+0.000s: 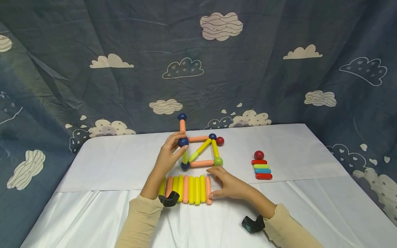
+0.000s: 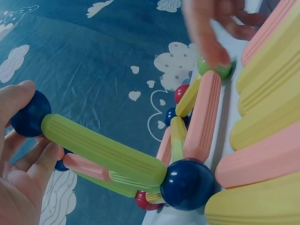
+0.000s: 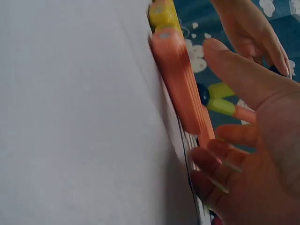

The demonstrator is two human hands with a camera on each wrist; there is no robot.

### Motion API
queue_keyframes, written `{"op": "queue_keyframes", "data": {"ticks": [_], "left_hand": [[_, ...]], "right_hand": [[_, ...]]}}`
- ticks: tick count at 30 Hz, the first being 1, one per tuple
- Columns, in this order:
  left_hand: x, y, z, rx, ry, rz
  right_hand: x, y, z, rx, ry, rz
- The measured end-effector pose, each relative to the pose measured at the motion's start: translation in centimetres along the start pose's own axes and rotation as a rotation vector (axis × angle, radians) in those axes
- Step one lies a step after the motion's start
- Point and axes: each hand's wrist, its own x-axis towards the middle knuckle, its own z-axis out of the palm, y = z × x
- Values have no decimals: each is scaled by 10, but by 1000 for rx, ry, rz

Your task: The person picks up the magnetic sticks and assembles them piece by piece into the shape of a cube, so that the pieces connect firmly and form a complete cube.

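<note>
My left hand (image 1: 167,156) pinches a dark blue ball (image 2: 32,115) at an upper corner of a frame built from rods and balls. From that ball a light green rod (image 2: 103,147) runs down to another blue ball (image 1: 185,166) on the table. The frame also has salmon rods, a yellow diagonal rod (image 1: 203,146) and a green ball (image 1: 218,161). My right hand (image 1: 231,183) holds nothing, its fingers spread above the right end of a row of rods. Nearest to it is a salmon rod (image 1: 209,190); whether the thumb touches it I cannot tell.
Several yellow and salmon rods (image 1: 197,191) lie side by side in front of the frame. To the right are a red ball (image 1: 258,155) and several short rods, among them a blue one (image 1: 262,171). A cloud-patterned cloth (image 1: 248,86) hangs behind the white-covered table (image 1: 297,155).
</note>
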Motion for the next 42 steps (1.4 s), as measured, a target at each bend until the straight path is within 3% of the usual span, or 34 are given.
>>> {"op": "queue_keyframes", "data": {"ticks": [4,7,15,21,27,32,36,42], "left_hand": [[0,0,0,0,4,-2],[-1,0,0,1,7,-5],[-2,0,0,9,9,-1],[-2,-1,1,16,6,-12],[-2,-2,3,38,8,0],[-1,-21,5,45,10,2],[-1,-33,6,47,12,4],[0,-34,6,97,20,31]], "right_hand": [[-1,0,8,-39,-43,-24],[-2,-2,10,-6,-42,-39],[2,-3,3,381,-41,-75],[12,-12,-18,649,109,-116],[32,-30,-31,798,397,-147],[49,-40,-33,914,583,-204],[59,-44,-30,1007,642,-255],[64,-45,-27,1046,646,-251]]}}
